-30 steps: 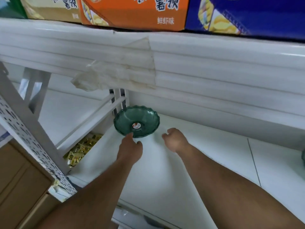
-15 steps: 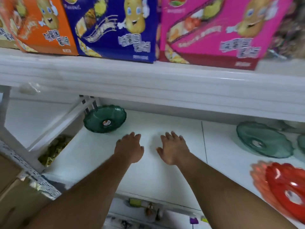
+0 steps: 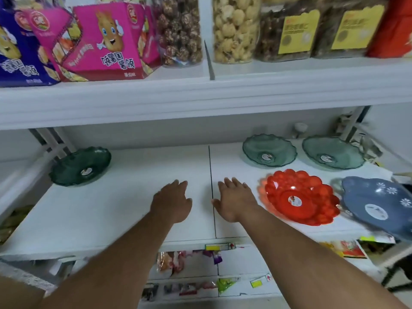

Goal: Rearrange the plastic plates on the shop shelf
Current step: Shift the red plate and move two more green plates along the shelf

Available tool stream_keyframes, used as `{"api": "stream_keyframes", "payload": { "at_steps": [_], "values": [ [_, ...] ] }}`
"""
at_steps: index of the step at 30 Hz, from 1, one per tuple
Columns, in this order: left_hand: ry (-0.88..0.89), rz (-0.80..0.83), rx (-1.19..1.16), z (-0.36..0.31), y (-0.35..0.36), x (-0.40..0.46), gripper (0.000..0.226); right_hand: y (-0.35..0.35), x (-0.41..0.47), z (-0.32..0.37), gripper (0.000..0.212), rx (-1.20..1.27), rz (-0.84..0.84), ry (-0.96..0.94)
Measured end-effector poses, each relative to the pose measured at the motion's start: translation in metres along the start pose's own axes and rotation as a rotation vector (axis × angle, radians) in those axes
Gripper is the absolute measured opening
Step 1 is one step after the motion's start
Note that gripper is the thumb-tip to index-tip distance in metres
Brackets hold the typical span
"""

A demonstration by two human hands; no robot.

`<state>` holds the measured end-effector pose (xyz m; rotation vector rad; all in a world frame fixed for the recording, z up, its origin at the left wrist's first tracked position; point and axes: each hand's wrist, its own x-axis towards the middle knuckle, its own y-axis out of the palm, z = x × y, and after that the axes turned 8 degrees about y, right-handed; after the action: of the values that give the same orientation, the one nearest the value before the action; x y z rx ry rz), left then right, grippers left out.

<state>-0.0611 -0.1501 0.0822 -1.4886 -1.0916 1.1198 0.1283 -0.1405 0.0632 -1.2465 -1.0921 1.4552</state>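
Observation:
On the white shelf (image 3: 116, 210) a dark green plate (image 3: 80, 166) lies at the far left. Two pale green plates (image 3: 269, 150) (image 3: 333, 152) lie at the back right. In front of them lie a red plate (image 3: 298, 197) and a grey-blue plate (image 3: 379, 206) with white flowers. My left hand (image 3: 171, 201) and my right hand (image 3: 236, 199) hover flat over the middle of the shelf, fingers apart, holding nothing. The right hand is just left of the red plate, not touching it.
The shelf above (image 3: 200, 94) hangs low over the plates and carries pink (image 3: 104, 43) and blue snack boxes and clear jars (image 3: 234, 27). A seam (image 3: 211, 188) splits the shelf board between my hands. Snack packets (image 3: 169, 262) lie on the shelf below.
The view has swung right and up, bringing the right-hand plates into sight. My hands left the dark green plate, opened out and moved right to the shelf's middle.

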Motion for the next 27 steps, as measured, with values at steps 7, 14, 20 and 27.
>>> {"api": "stream_keyframes", "payload": {
  "at_steps": [7,14,20,27],
  "values": [
    [0.186,-0.015,0.007,-0.052,0.012,0.004,0.062,-0.009,-0.054,-0.049,0.072,-0.048,-0.007,0.164],
    [0.287,0.016,-0.026,-0.116,0.026,0.000,0.063,-0.007,-0.091,-0.099,0.072,-0.040,-0.014,0.286],
    [0.304,-0.014,-0.022,-0.184,0.024,0.006,0.063,-0.017,-0.105,-0.171,0.074,0.007,-0.066,0.316],
    [0.240,-0.063,-0.024,-0.280,0.034,0.022,0.062,-0.029,-0.110,-0.275,0.070,0.001,-0.105,0.277]
  ]
}}
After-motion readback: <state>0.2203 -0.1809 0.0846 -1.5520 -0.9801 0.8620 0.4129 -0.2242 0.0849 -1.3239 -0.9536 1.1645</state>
